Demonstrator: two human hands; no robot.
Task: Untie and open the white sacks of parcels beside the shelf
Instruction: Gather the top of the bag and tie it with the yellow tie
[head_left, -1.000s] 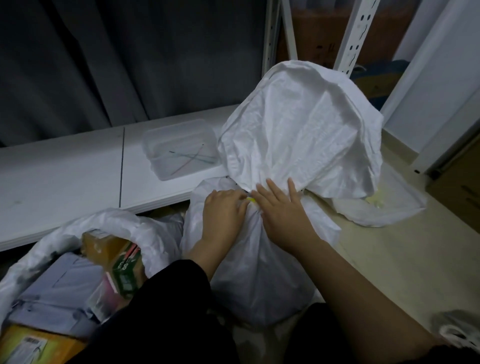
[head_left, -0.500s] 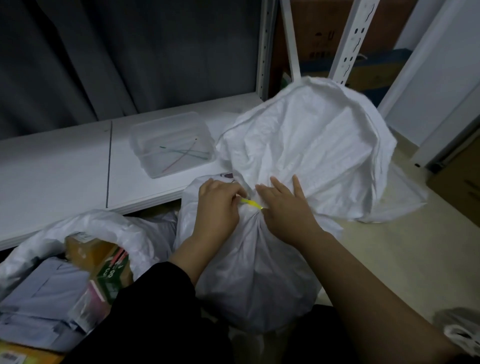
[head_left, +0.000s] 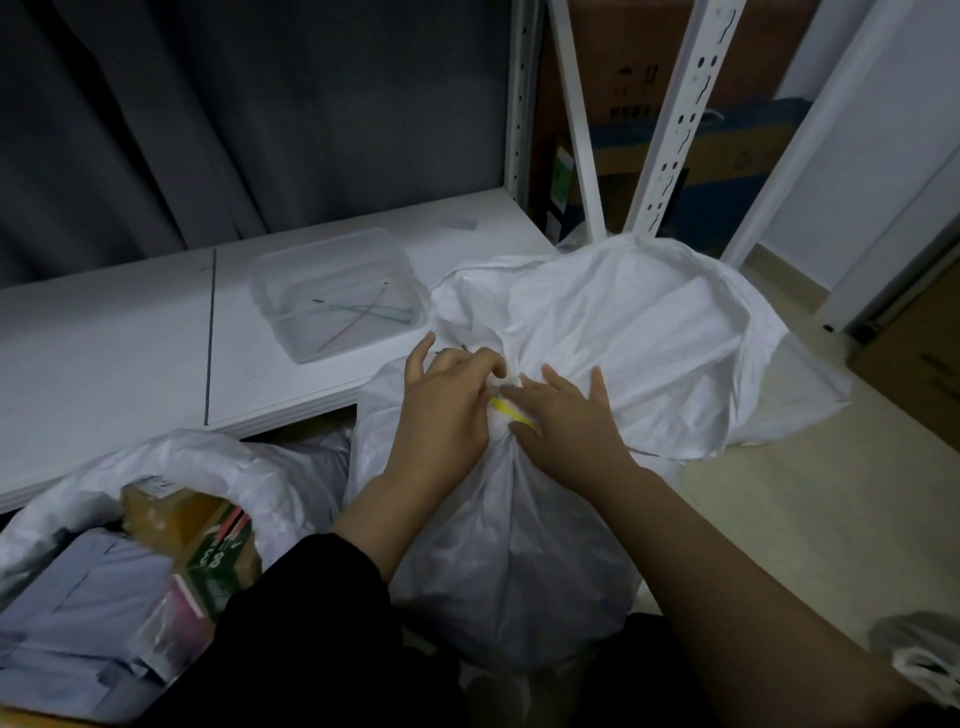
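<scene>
Both hands at the tied neck of a white sack (head_left: 493, 545) standing beside the shelf (head_left: 130, 353).
An opened sack (head_left: 171, 457) of parcels (head_left: 78, 587) lies far left; the left hand (head_left: 447, 410) curls its fingers round the gathered neck; the yellow tie (head_left: 511, 413) shows between the hands; the right hand (head_left: 571, 421) rests with fingers nearly straight, thumb beside the tie, whether pinching it cannot be told; pulling before the tie loosens could cinch it tighter or tear the cloth.
</scene>
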